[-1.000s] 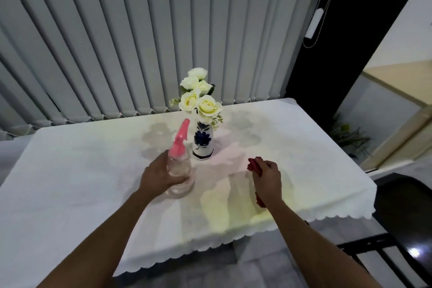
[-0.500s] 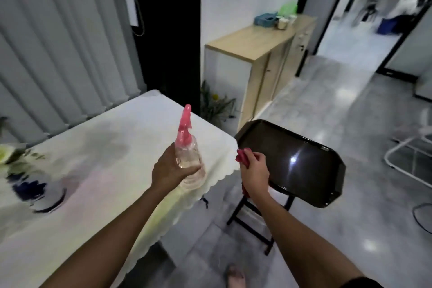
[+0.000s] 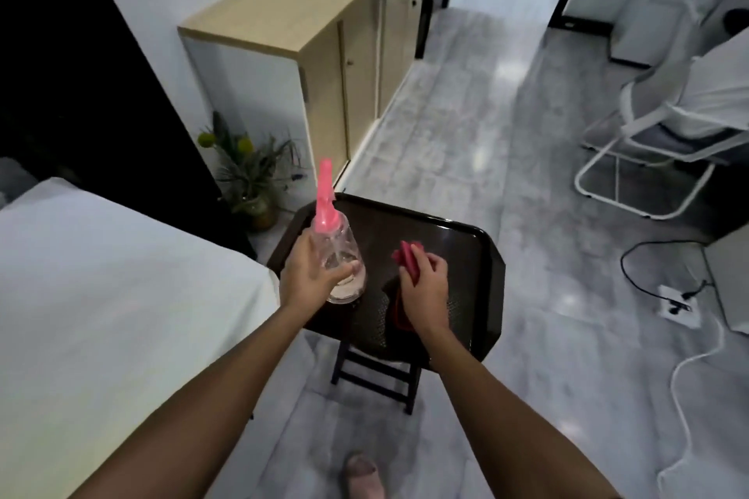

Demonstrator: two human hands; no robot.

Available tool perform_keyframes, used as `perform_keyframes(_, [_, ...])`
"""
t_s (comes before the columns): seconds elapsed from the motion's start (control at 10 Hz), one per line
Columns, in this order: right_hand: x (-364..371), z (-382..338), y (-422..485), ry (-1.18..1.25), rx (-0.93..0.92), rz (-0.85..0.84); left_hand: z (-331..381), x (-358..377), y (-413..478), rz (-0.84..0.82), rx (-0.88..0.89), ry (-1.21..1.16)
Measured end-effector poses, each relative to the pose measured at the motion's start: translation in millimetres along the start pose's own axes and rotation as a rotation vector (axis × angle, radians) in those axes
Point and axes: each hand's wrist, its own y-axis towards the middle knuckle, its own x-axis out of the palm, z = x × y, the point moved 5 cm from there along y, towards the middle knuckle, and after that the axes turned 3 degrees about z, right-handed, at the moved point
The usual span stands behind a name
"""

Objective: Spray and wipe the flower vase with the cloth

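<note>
Lower centre: your slippered foot (image 3: 362,476) on grey floor.
Mid-frame: your left hand (image 3: 308,275), fingers curled round a clear spray bottle (image 3: 340,251) with a pink nozzle, upright over the left edge of the black tray table (image 3: 466,247); the base may be touching it, hard to tell.
Your right hand (image 3: 425,292) clutches a bunched red cloth (image 3: 406,257) above the tray's middle.
Left: white-covered table (image 3: 121,275).
Beyond: potted plant (image 3: 251,174), wooden cabinet (image 3: 324,32).

the tray (image 3: 466,255) has open room on its right; spray bottle (image 3: 339,255) and table (image 3: 121,275) crowd its left.
</note>
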Motion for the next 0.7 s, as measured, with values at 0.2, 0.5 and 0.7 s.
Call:
perform_keyframes(0.2, [22.1,37.0,30.1,-0.251,0.032,-0.161,-10.4,49.1,30.5,-0.016,-0.018,0.079])
perform_keyframes(0.5, [38.4,63.5,27.3,-0.848,-0.126,-0.442,-6.3,64.1,45.0,-0.108,0.004,0.097])
perform_keyframes(0.7, [29.0,44.6,27.0,-0.805,-0.036,-0.49,-30.2,56.5,19.6,-0.273,-0.074,0.421])
